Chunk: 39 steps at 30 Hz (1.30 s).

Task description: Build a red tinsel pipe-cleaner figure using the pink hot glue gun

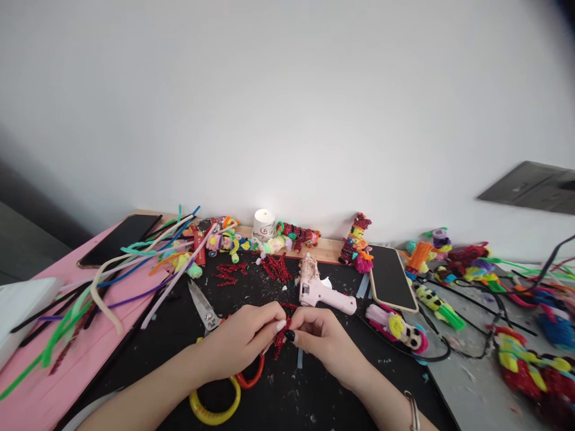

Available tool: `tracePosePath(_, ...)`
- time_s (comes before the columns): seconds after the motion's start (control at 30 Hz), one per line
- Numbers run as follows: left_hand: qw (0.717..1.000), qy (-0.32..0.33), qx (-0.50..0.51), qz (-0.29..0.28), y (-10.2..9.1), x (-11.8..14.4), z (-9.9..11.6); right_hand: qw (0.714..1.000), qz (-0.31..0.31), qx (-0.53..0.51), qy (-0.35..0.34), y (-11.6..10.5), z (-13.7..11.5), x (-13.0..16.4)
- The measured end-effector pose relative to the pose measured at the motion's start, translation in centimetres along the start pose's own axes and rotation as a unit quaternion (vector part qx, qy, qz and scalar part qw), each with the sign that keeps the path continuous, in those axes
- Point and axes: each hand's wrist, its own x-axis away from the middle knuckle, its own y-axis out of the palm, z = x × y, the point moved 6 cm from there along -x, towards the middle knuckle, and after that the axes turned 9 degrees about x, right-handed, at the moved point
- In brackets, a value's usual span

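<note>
Between my fingertips is a piece of red glitter pipe cleaner point(279, 342), bent and partly hidden by my fingers. My left hand point(258, 332) pinches it from one side, and my right hand point(321, 338) pinches it from the other. Under my left wrist lie scissors point(214, 407) with one yellow and one red handle, their blades pointing away from me. Just beyond my hands rests a pale pink glue gun point(326, 294) on the black mat point(309, 395). Short zigzag red pipe cleaner pieces point(276, 268) lie behind my hands.
Loose pipe cleaners point(105, 293) spread over a pink board point(27, 353) at left, near a phone point(121, 239). A paper cup point(264, 224) and a pipe cleaner figure point(356, 242) stand by the wall. Another phone point(393, 278), cables and more figures point(398, 329) lie at right.
</note>
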Motion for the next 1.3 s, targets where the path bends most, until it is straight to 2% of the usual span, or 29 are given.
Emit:
tracePosePath(0.23, 1.0, 0.0, 0.015, 0.016, -0.22, 0.06, -0.25, 1.0, 0.02, -0.007, 0.0, -0.18, -0.31, 0.08)
tracePosePath(0.6, 1.0, 0.003, 0.008, 0.008, -0.07, 0.03, -0.22, 1.0, 0.008, -0.001, -0.003, -0.17, -0.2, 0.0)
tracePosePath(1.3, 1.0, 0.014, 0.01, 0.016, -0.17, -0.09, -0.36, 0.999, 0.026, -0.033, 0.012, -0.3, -0.15, 0.11)
